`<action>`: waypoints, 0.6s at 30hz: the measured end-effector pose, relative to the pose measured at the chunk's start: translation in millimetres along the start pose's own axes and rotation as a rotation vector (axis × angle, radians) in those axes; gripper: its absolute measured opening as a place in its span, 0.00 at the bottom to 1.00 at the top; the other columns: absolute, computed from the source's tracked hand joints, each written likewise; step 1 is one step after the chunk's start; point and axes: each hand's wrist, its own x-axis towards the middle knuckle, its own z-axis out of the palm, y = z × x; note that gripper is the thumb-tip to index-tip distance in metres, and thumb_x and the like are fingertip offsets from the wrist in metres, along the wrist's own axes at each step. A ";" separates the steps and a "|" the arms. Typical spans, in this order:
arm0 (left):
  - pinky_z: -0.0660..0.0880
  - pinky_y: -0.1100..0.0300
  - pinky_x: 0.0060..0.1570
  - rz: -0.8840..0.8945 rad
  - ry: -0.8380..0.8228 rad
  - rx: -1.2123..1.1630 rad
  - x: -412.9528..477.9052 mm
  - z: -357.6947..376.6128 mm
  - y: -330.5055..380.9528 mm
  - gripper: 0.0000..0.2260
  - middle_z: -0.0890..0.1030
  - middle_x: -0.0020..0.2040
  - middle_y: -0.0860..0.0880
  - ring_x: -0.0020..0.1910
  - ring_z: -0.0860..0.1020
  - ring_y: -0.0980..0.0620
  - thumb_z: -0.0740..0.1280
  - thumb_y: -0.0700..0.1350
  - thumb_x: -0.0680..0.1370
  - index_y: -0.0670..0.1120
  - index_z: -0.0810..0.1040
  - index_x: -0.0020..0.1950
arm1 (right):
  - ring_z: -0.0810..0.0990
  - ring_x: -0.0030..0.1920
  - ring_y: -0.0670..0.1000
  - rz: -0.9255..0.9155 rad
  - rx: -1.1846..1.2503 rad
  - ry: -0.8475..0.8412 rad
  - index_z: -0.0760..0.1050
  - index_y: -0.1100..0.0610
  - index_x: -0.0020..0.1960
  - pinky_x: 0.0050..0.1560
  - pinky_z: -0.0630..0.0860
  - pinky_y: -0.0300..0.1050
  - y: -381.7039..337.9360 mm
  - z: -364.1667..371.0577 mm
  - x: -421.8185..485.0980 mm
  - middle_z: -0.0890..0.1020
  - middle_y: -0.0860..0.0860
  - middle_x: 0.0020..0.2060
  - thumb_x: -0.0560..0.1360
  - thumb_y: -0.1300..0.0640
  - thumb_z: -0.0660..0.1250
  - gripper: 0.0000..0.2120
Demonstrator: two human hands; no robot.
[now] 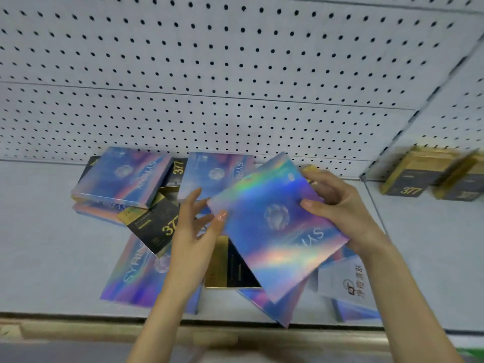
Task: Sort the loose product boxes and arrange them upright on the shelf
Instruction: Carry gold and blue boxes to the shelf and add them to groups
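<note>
both hands hold one holographic box (275, 229) tilted above the pile: the right hand (340, 205) is clamped on its far edge, the left hand (193, 226) has fingers spread, thumb on its left corner. beneath, loose holographic and black-gold boxes (154, 226) lie flat on the shelf (39, 231). further right, two black-gold boxes (416, 176) stand by the pegboard (235, 74).

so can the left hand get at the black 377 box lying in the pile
Probably yes: the black 377 box lies on top, uncovered, just beside the left hand, whose thumb only touches the holographic box.

Both forearms reach forward; right hand (337, 205) closed in a grip, left hand (193, 231) fingers spread.
</note>
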 end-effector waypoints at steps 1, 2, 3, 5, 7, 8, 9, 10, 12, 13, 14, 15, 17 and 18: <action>0.76 0.63 0.48 -0.018 -0.025 0.014 -0.7 -1.9 4.8 0.22 0.81 0.51 0.58 0.49 0.80 0.61 0.72 0.51 0.73 0.53 0.71 0.66 | 0.83 0.49 0.47 0.015 -0.016 -0.077 0.83 0.42 0.51 0.48 0.79 0.43 -2.8 0.4 -1.4 0.84 0.50 0.52 0.61 0.65 0.76 0.24; 0.75 0.67 0.45 -0.047 -0.064 0.033 -2.1 -3.7 9.2 0.17 0.83 0.46 0.60 0.45 0.80 0.64 0.72 0.46 0.74 0.52 0.74 0.62 | 0.84 0.49 0.47 0.041 -0.015 -0.151 0.83 0.42 0.51 0.47 0.79 0.42 -5.9 1.7 -2.6 0.85 0.50 0.50 0.63 0.66 0.75 0.23; 0.76 0.67 0.43 -0.082 -0.111 0.040 -3.8 -5.7 12.0 0.14 0.84 0.42 0.61 0.43 0.81 0.63 0.72 0.43 0.74 0.51 0.77 0.58 | 0.84 0.50 0.47 0.067 -0.015 -0.213 0.83 0.43 0.51 0.47 0.79 0.41 -8.6 3.1 -2.9 0.86 0.50 0.50 0.63 0.67 0.76 0.23; 0.77 0.58 0.47 -0.157 -0.211 0.059 -6.2 -10.8 12.4 0.15 0.86 0.43 0.52 0.46 0.84 0.51 0.76 0.44 0.69 0.47 0.81 0.54 | 0.82 0.53 0.45 0.083 -0.077 -0.295 0.82 0.46 0.53 0.53 0.78 0.38 -11.7 6.7 -2.4 0.85 0.48 0.52 0.64 0.68 0.75 0.23; 0.78 0.59 0.45 -0.239 -0.309 0.106 -9.3 -13.3 10.6 0.16 0.86 0.46 0.47 0.47 0.83 0.46 0.76 0.44 0.68 0.45 0.81 0.54 | 0.81 0.57 0.44 0.091 -0.176 -0.353 0.80 0.50 0.58 0.58 0.76 0.38 -13.1 11.7 -0.7 0.84 0.47 0.55 0.67 0.70 0.74 0.24; 0.78 0.61 0.44 -0.270 -0.348 0.116 -11.0 -13.1 9.3 0.14 0.86 0.46 0.47 0.47 0.84 0.48 0.76 0.41 0.71 0.44 0.80 0.55 | 0.81 0.57 0.45 0.106 -0.210 -0.388 0.79 0.52 0.59 0.58 0.76 0.37 -13.0 14.8 -0.1 0.84 0.48 0.55 0.67 0.71 0.73 0.24; 0.78 0.62 0.43 -0.294 -0.369 0.111 -12.9 -12.2 8.3 0.12 0.86 0.47 0.47 0.46 0.84 0.50 0.73 0.39 0.73 0.44 0.79 0.55 | 0.82 0.56 0.45 0.124 -0.234 -0.418 0.79 0.53 0.59 0.58 0.76 0.37 -11.2 17.4 0.2 0.84 0.49 0.55 0.68 0.71 0.73 0.23; 0.79 0.61 0.43 -0.303 -0.371 0.096 -14.6 -11.2 7.0 0.10 0.85 0.48 0.46 0.45 0.84 0.51 0.71 0.38 0.74 0.43 0.78 0.55 | 0.82 0.54 0.46 0.140 -0.260 -0.438 0.79 0.53 0.59 0.57 0.76 0.37 -9.6 19.8 0.0 0.84 0.50 0.53 0.68 0.70 0.74 0.23; 0.80 0.58 0.44 -0.304 -0.345 0.045 -18.5 -10.0 5.1 0.10 0.85 0.49 0.45 0.45 0.83 0.50 0.69 0.37 0.74 0.42 0.78 0.55 | 0.83 0.49 0.45 0.147 -0.336 -0.413 0.80 0.52 0.57 0.54 0.76 0.35 -9.4 23.9 -0.8 0.86 0.49 0.47 0.68 0.67 0.75 0.20; 0.80 0.58 0.43 -0.303 -0.320 -0.005 -21.0 -10.0 4.1 0.11 0.85 0.49 0.45 0.46 0.84 0.49 0.69 0.37 0.74 0.41 0.78 0.56 | 0.83 0.46 0.43 0.139 -0.366 -0.368 0.80 0.51 0.54 0.50 0.75 0.33 -9.0 23.3 -1.3 0.86 0.47 0.44 0.68 0.65 0.75 0.18; 0.81 0.58 0.43 -0.307 -0.286 -0.067 -23.2 -10.9 1.9 0.12 0.85 0.49 0.45 0.47 0.84 0.48 0.69 0.37 0.74 0.42 0.78 0.57 | 0.82 0.44 0.41 0.128 -0.383 -0.302 0.81 0.50 0.52 0.47 0.74 0.31 -9.6 22.6 -2.4 0.86 0.45 0.41 0.68 0.64 0.76 0.16; 0.81 0.58 0.43 -0.310 -0.244 -0.134 -25.9 -11.7 0.5 0.13 0.85 0.50 0.46 0.48 0.84 0.47 0.70 0.37 0.73 0.43 0.77 0.57 | 0.81 0.44 0.39 0.112 -0.378 -0.217 0.81 0.49 0.50 0.46 0.74 0.30 -10.3 21.5 -4.9 0.85 0.43 0.41 0.67 0.63 0.76 0.15; 0.81 0.57 0.44 -0.296 -0.149 -0.248 -30.8 -12.9 -2.8 0.18 0.85 0.51 0.45 0.49 0.83 0.46 0.74 0.37 0.70 0.43 0.77 0.58 | 0.81 0.43 0.42 0.120 -0.246 -0.027 0.79 0.50 0.51 0.45 0.76 0.35 -6.4 19.9 -13.9 0.85 0.45 0.43 0.65 0.61 0.78 0.17; 0.81 0.56 0.45 -0.279 -0.104 -0.285 -32.6 -13.3 -5.3 0.21 0.85 0.51 0.45 0.50 0.83 0.45 0.75 0.37 0.67 0.43 0.77 0.59 | 0.82 0.43 0.45 0.158 -0.094 0.056 0.78 0.51 0.53 0.44 0.77 0.39 -3.6 23.0 -21.2 0.85 0.49 0.43 0.63 0.60 0.80 0.22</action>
